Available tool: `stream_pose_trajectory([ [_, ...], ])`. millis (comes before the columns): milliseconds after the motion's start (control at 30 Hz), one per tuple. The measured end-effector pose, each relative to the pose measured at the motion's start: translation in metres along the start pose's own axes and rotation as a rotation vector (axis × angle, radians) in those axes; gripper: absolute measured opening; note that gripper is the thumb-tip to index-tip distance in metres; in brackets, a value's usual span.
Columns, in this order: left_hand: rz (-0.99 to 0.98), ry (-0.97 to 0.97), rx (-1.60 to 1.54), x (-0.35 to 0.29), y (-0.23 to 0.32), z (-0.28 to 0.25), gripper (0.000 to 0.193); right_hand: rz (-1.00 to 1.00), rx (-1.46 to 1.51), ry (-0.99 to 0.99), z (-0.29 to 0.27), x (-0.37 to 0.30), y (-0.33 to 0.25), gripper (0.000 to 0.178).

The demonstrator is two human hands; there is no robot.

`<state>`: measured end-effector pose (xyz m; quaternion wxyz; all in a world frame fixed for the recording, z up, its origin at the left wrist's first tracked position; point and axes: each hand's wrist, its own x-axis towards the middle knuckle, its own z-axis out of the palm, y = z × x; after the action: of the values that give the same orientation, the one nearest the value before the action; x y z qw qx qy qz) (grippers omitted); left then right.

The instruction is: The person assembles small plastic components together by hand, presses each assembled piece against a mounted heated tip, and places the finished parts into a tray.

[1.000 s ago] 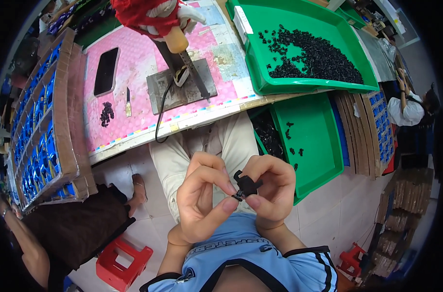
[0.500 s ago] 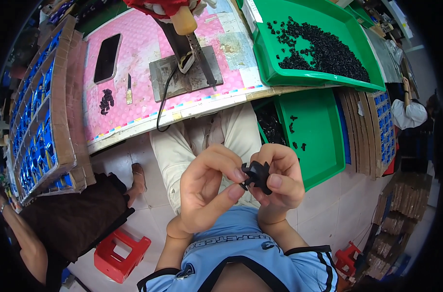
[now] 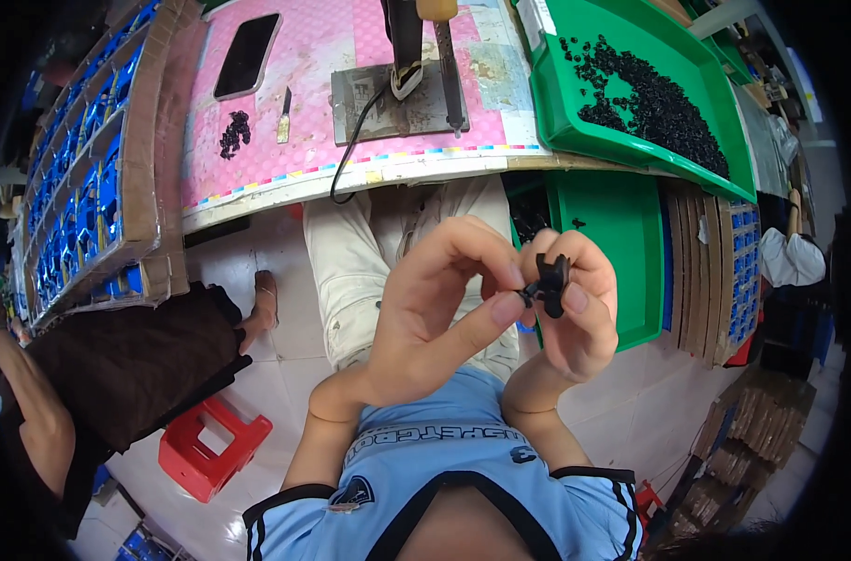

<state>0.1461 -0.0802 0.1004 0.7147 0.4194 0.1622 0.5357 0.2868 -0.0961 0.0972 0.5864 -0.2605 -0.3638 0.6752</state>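
Observation:
Above my lap, my right hand (image 3: 584,299) grips a black plastic part with prongs (image 3: 552,285) between thumb and fingers. Close on its left, my left hand (image 3: 444,309) pinches a small black piece (image 3: 528,294) between thumb and forefinger, against the side of the pronged part. Whether the two pieces are joined, I cannot tell. Beyond my hands, a green tray (image 3: 622,152) on the table holds a heap of small black parts (image 3: 664,107). Another green tray (image 3: 622,243) sits lower, under the table edge.
On the pink-covered table are a phone (image 3: 248,56), a small knife (image 3: 284,117), a little pile of black parts (image 3: 235,134) and a metal stand (image 3: 369,107) with a cable. Cartons of blue-wrapped items (image 3: 107,168) stand left. A red stool (image 3: 210,449) and a seated person are at lower left.
Both hands have shifted up and slightly right in view, and the pronged part has turned in my right hand. The table and trays appear higher and further right as the view moved.

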Motion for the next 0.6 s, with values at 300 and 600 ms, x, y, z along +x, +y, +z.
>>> stream_pose_trajectory([
  [300,0.895,0.078,1.802,-0.006,-0.002,0.014,0.026,0.066,0.344,0.084,0.027,-0.01,-0.011,0.019],
  [600,0.832,-0.248,1.752,-0.03,0.008,0.039,0.021,0.258,0.547,0.185,0.025,-0.008,-0.018,0.013],
])
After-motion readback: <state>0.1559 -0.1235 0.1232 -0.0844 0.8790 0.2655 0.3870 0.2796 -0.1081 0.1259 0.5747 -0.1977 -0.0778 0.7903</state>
